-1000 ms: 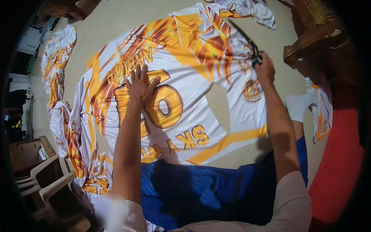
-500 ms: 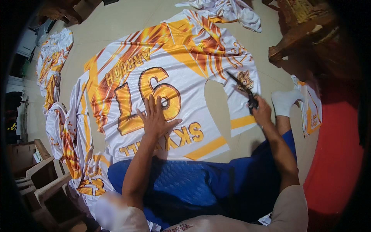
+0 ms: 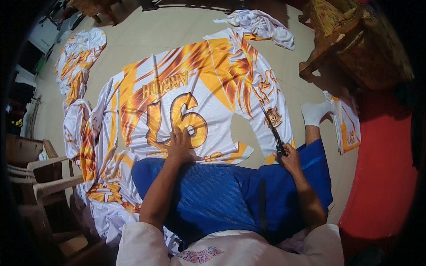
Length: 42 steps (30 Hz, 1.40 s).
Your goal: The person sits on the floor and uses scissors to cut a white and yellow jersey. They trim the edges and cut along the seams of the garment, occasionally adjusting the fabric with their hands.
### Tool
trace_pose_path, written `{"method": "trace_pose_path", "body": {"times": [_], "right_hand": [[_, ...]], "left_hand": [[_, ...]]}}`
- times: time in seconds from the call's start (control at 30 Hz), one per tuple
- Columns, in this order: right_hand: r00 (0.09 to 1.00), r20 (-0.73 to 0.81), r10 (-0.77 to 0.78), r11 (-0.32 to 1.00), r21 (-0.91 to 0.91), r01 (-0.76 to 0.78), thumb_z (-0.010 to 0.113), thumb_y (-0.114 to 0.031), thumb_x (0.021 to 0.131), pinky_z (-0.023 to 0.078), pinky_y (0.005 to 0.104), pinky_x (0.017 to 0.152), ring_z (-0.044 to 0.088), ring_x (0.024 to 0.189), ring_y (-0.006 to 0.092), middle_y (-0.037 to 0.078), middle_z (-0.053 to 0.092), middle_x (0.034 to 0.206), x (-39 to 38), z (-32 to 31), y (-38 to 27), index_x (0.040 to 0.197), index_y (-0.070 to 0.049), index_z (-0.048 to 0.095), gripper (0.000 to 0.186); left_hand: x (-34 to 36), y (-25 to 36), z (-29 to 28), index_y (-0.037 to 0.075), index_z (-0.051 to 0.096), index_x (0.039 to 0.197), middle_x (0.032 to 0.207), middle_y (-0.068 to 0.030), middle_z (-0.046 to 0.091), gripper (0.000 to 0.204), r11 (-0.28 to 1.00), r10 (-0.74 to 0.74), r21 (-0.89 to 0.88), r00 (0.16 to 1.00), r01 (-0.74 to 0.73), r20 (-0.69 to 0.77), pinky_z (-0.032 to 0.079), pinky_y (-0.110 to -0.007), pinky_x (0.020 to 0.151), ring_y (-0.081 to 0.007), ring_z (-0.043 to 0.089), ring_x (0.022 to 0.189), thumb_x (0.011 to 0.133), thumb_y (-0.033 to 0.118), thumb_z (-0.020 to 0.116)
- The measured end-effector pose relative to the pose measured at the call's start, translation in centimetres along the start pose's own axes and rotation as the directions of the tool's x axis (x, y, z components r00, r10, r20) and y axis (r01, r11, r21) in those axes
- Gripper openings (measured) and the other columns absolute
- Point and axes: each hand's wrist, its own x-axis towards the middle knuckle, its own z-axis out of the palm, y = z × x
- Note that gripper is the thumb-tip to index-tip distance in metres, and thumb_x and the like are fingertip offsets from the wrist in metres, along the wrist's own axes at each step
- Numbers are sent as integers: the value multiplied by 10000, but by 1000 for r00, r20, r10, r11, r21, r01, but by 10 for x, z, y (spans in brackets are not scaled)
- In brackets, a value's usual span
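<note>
A white jersey piece (image 3: 208, 88) with yellow-orange flame print, large lettering and a number lies spread before me. My left hand (image 3: 179, 146) rests on its lower part near the big number, fingers apart and flat. My right hand (image 3: 288, 157) grips long black scissors (image 3: 276, 135), their blades lying over the sleeve section (image 3: 244, 75) beside a round crest. The lower edge of the jersey reaches my blue-clad legs (image 3: 195, 199), which hide part of it.
Heaps of printed fabric lie at left (image 3: 82, 55) and at top (image 3: 262, 24). A folded piece (image 3: 344, 124) rests beside my white-socked foot (image 3: 317, 113). Plastic chairs (image 3: 57, 186) stand at lower left, carved wooden furniture (image 3: 350, 53) at upper right, a red surface (image 3: 379, 168) along the right.
Both my hands have moved down toward my body. The scissors have come down from the sleeve's upper edge to its crest. Less of the jersey's lower lettering shows above my legs.
</note>
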Motion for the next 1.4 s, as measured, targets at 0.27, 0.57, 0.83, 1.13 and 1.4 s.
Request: {"method": "trace_pose_path", "body": {"times": [0.27,0.57,0.83,1.13,1.4], "right_hand": [[968,246,54,942,309,-132,831,-175,889,448,229,522,581,568,68,-14,637,710,-52,38,-39,947,-70,638,228],[885,444,136,907,304,-292,747,-409,969,449,250,571,583,641,91,-8,614,732,-54,26,-40,912,-93,610,349],[835,512,199,906,230,-357,790,-448,931,432,241,571,572,632,83,-20,610,737,-40,48,-46,862,-101,617,394],[809,547,217,921,159,-355,792,-494,924,437,255,551,561,623,85,-16,592,733,-26,64,-55,858,-88,617,447],[789,578,208,944,93,-317,763,-501,943,428,264,531,556,604,85,-14,588,722,-11,43,-61,859,-93,615,442]], "left_hand": [[59,-116,-11,161,258,1646,1717,-246,166,1073,899,-298,-415,892,143,-339,271,-764,1156,-475,186,1575,858,773,652],[87,-140,2,8,111,1665,1728,-292,85,1395,904,-344,-235,934,358,100,160,-632,1272,-479,16,1604,694,680,853],[72,64,9,31,309,1619,1694,-280,216,1132,947,135,-181,840,-266,-525,204,-759,1174,-464,209,1573,805,679,755],[38,90,19,16,165,1666,1741,-257,65,1462,961,148,-187,948,-205,-281,66,-845,1130,-440,38,1615,634,909,691],[32,92,-16,-7,308,1608,1673,-285,273,1283,955,99,-249,963,-163,-251,161,-857,1107,-453,232,1566,725,831,715]]}}
